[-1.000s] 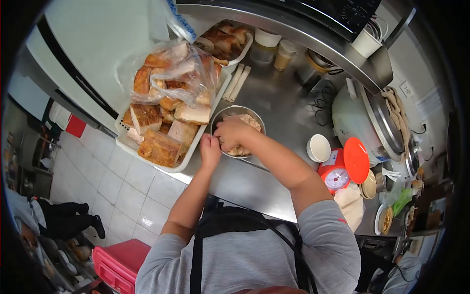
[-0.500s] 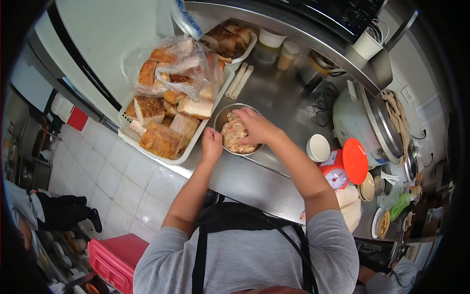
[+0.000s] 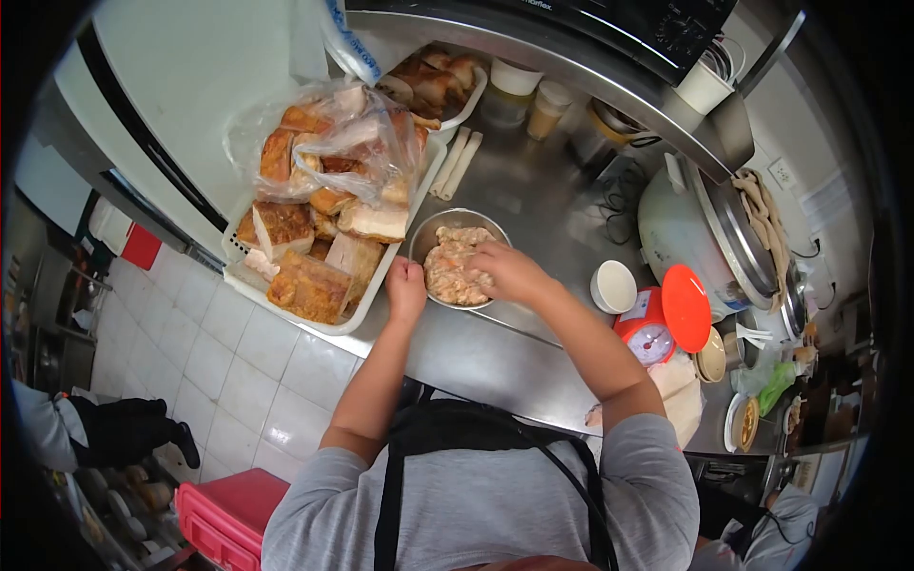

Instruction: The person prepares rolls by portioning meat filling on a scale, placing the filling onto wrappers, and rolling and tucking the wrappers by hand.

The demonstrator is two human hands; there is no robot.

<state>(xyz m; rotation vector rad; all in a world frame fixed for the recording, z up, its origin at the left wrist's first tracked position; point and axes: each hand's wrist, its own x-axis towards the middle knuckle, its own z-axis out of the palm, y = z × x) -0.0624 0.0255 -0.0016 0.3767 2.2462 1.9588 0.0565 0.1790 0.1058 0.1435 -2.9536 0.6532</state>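
A round metal bowl (image 3: 420, 239) on the steel counter holds pale pink minced meat (image 3: 451, 269). My left hand (image 3: 407, 288) is closed on the bowl's near left rim. From the right, my right hand (image 3: 506, 272) reaches over the rim, its fingertips at the meat and partly hidden in it; whether they pinch any is unclear. Left of the bowl, a white crate (image 3: 335, 326) is heaped with roasted meat chunks (image 3: 309, 288), some under a clear plastic bag (image 3: 381, 143). Two pale rolls (image 3: 457, 164) lie just behind the bowl.
To the right are a white cup (image 3: 613, 286), a red scale (image 3: 649, 333) and a big lidded pot (image 3: 681, 233). A steel shelf (image 3: 571, 57) overhangs the back. A red bin (image 3: 228, 514) stands at lower left. Another person's legs (image 3: 133, 433) show at far left.
My right hand has gone from deep in the bowl to its right side, and the meat now lies spread wider. My left hand stays at the rim. The view has shifted slightly.
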